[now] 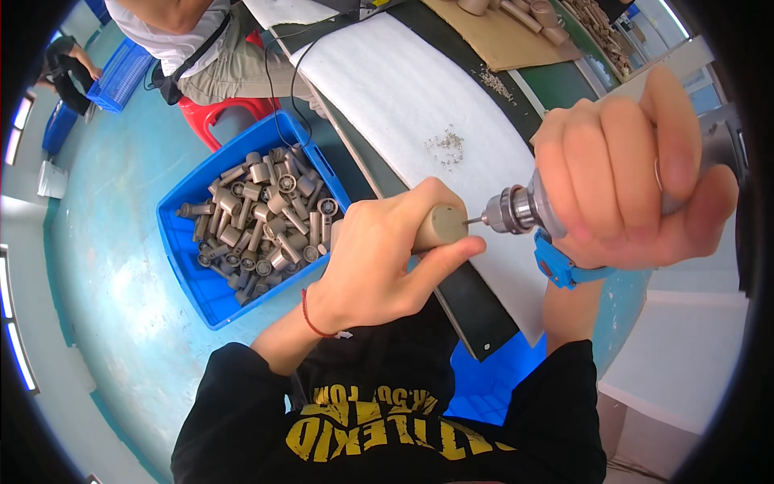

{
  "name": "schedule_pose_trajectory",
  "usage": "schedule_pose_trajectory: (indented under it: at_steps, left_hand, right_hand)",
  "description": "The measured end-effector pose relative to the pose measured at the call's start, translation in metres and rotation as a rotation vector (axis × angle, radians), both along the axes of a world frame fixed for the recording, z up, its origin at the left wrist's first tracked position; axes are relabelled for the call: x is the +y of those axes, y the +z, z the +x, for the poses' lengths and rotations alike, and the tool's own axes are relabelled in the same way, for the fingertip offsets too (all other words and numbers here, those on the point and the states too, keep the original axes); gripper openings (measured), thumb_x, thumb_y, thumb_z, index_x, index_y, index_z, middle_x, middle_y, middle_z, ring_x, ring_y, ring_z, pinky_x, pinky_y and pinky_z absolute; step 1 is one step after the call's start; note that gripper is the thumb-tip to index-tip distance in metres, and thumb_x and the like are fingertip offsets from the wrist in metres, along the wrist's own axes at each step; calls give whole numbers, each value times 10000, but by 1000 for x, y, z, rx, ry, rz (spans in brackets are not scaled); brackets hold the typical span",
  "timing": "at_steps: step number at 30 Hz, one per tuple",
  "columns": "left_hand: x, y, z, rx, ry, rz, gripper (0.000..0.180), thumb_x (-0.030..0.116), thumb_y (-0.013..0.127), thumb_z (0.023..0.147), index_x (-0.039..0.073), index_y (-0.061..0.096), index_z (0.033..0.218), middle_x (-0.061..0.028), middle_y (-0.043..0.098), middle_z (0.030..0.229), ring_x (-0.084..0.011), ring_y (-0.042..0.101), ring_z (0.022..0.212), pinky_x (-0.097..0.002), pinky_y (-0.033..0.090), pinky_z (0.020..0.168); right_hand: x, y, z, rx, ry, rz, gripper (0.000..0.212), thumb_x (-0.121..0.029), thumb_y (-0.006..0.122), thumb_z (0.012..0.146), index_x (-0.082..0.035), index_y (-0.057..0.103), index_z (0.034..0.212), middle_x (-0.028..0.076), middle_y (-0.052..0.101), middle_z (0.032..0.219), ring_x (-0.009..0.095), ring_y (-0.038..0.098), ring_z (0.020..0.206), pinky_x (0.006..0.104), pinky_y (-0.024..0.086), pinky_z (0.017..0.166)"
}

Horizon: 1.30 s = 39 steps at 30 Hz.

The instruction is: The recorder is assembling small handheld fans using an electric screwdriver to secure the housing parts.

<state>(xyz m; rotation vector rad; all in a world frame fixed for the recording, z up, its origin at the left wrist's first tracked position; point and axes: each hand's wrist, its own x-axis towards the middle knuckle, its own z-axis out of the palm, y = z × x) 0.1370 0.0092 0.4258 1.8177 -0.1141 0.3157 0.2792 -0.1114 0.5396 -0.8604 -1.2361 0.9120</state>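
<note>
My left hand [375, 254] is closed around a tan plastic cylindrical part [443, 227], its flat round end turned to the right. An electric drill [516, 210] is in my right hand [617, 173], its fingers wrapped round the body. The thin bit in the metal chuck points left and meets the part's end face, near its right edge; whether a screw sits at the tip is too small to tell. Just beyond my hands, a scatter of small screws [446, 149] lies on a white padded mat [367, 77].
Left of the workbench, a blue bin [184, 266] holds many similar tan parts [262, 214]. Behind it, a seated person [177, 32] is on a red stool [211, 117]. Cardboard [484, 36] with more parts and another screw pile [494, 82] lie farther back. A black cable [268, 68] hangs by the bench.
</note>
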Motion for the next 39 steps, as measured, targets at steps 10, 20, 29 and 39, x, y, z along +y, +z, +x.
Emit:
schedule_pose_trajectory:
  at_steps: [10,20,29,39]
  left_hand:
    - [-25,-31,-33,223,209,-262,168,146,670,817,31,563,758,28,539,649,-31,475,599,-202,391,557]
    - [-36,-36,-28,245,194,-163,180,119,723,773,40,569,725,25,580,674,-30,516,636,-195,414,591]
    - [-41,-20,-16,173,134,-179,226,83,693,774,17,662,988,4,621,743,-36,538,679,-192,445,628]
    - [-35,-14,-28,34,20,-186,154,113,726,752,-9,656,814,-98,667,727,-99,618,670,-242,496,645]
  right_hand:
    - [-44,-85,-2,137,-615,137,215,-274,480,943,-59,497,935,-56,370,548,56,330,467,246,289,462]
    - [-35,-105,-11,64,-855,-120,208,-236,568,884,-36,511,894,-34,350,534,78,365,473,248,299,459]
    - [-43,-71,-34,250,-634,66,225,-295,448,953,-83,508,912,-76,331,530,44,308,451,220,279,469]
    - [-45,-52,-49,359,-363,293,175,-238,403,993,-101,378,887,-35,324,526,46,282,399,194,266,402]
